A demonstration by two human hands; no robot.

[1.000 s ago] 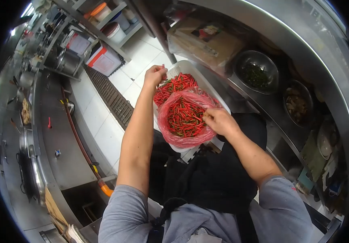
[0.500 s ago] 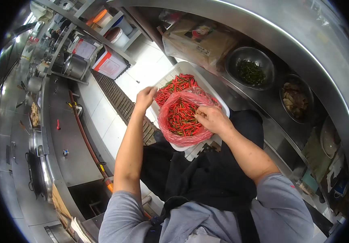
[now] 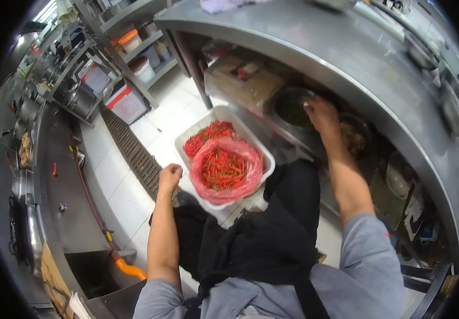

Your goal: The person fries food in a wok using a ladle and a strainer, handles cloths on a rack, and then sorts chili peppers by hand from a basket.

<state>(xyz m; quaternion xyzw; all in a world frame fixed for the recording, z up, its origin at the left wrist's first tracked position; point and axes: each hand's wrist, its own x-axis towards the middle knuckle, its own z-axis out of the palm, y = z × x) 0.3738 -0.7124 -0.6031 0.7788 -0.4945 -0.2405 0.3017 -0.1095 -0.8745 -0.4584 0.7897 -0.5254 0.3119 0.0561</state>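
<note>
A white plastic basket [image 3: 179, 142] in front of my knees holds loose red chillies [image 3: 216, 133]. A pink plastic bag [image 3: 240, 194], open at the top and full of red chillies [image 3: 224, 169], also sits in it. My left hand [image 3: 171, 174] hovers just left of the basket, fingers curled together; anything inside them is hidden. Over on the right, my right hand [image 3: 322, 114] is above the metal bowl [image 3: 281, 106] of green bits [image 3: 296, 114] on the low shelf. Its fingers are pinched, and what they hold cannot be made out.
A second bowl with brownish pieces [image 3: 353, 141] stands beside the first, under the steel table [image 3: 314, 32]. A plastic-wrapped box [image 3: 242, 77] lies on the same shelf. A floor drain grate [image 3: 128, 146] and steel counter [image 3: 88, 212] are at left; a lidded white bin [image 3: 128, 103] stands beyond.
My right hand has left the chilli bag and reached right to the bowl of green bits. My left hand has drawn back from the basket's far rim. The view has shifted.
</note>
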